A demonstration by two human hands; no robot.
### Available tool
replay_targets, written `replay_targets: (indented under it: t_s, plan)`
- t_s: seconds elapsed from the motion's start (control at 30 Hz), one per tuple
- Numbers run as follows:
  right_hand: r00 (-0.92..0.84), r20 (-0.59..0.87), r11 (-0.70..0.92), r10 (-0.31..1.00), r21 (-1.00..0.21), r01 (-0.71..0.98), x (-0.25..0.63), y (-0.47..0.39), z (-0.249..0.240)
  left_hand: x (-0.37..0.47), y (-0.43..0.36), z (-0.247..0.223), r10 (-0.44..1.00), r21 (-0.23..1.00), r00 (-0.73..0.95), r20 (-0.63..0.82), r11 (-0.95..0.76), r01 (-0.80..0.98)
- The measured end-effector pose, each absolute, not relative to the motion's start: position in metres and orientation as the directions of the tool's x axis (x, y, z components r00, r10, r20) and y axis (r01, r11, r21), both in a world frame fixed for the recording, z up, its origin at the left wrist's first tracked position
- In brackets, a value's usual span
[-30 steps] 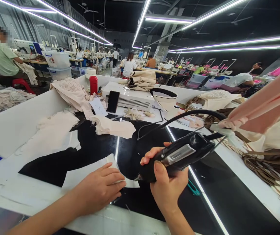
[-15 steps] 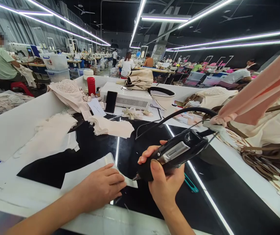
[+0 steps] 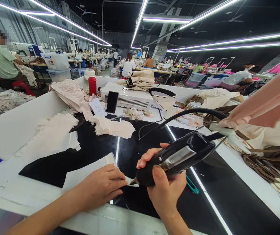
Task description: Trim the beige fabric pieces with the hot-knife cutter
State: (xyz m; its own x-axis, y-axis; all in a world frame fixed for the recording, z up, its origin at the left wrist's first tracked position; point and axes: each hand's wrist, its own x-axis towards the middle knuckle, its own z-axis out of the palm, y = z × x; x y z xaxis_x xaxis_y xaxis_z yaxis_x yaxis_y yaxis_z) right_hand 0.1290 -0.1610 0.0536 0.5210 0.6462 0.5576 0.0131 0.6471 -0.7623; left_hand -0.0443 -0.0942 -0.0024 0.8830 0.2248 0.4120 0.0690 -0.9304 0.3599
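My right hand is wrapped round a black handheld tool with a silver plate on its side. The tool's pointed tip touches or nearly touches the right end of a pale fabric piece. That piece lies on the glossy black work surface. Over its right part rests my left hand, palm down, with the fingers reaching close to the tip. Whether the fingertips pinch the cloth is hidden. A black cable and a pink cloth strip run from the tool's rear to the upper right.
Pale fabric stacks lie beyond my hands, with more cloth at left. A teal cutter is right of my right hand. Behind stand a phone, a red bottle and a white vented box. Brown straps pile at right.
The tool's tip has moved slightly left and down to the fabric's end, and its rear has swung right. My left hand has shifted slightly, its fingertips now closer to the tip.
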Motion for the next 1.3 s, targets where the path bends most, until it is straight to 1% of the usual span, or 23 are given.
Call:
replay_targets:
  t_s: [0.1, 0.4, 0.6, 1.07, 1.2, 1.3]
  plan:
    - [0.510, 0.553, 0.644, 0.659, -0.765, -0.003, 0.126, -0.161, 0.051, -0.043, -0.094, 0.000, 0.226, 0.377, 0.884, 0.410, -0.924, 0.061]
    - [0.494, 0.560, 0.642, 0.665, -0.767, 0.005, 0.126, -0.159, 0.048, -0.043, -0.094, -0.003, 0.222, 0.365, 0.881, 0.418, -0.929, 0.061]
    - [0.551, 0.567, 0.662, 0.612, -0.749, 0.035, 0.136, -0.163, 0.053, -0.044, -0.095, -0.008, 0.229, 0.364, 0.873, 0.429, -0.929, 0.065]
    - [0.534, 0.578, 0.647, 0.617, -0.759, 0.072, 0.138, -0.164, 0.049, -0.046, -0.095, -0.004, 0.235, 0.384, 0.891, 0.388, -0.920, 0.076]
    - [0.533, 0.578, 0.647, 0.618, -0.759, 0.072, 0.145, -0.160, 0.048, -0.057, -0.087, 0.003, 0.271, 0.378, 0.867, 0.417, -0.920, 0.106]
    - [0.531, 0.595, 0.653, 0.603, -0.751, 0.100, 0.153, -0.153, 0.048, -0.069, -0.077, 0.005, 0.288, 0.348, 0.859, 0.423, -0.927, 0.139]
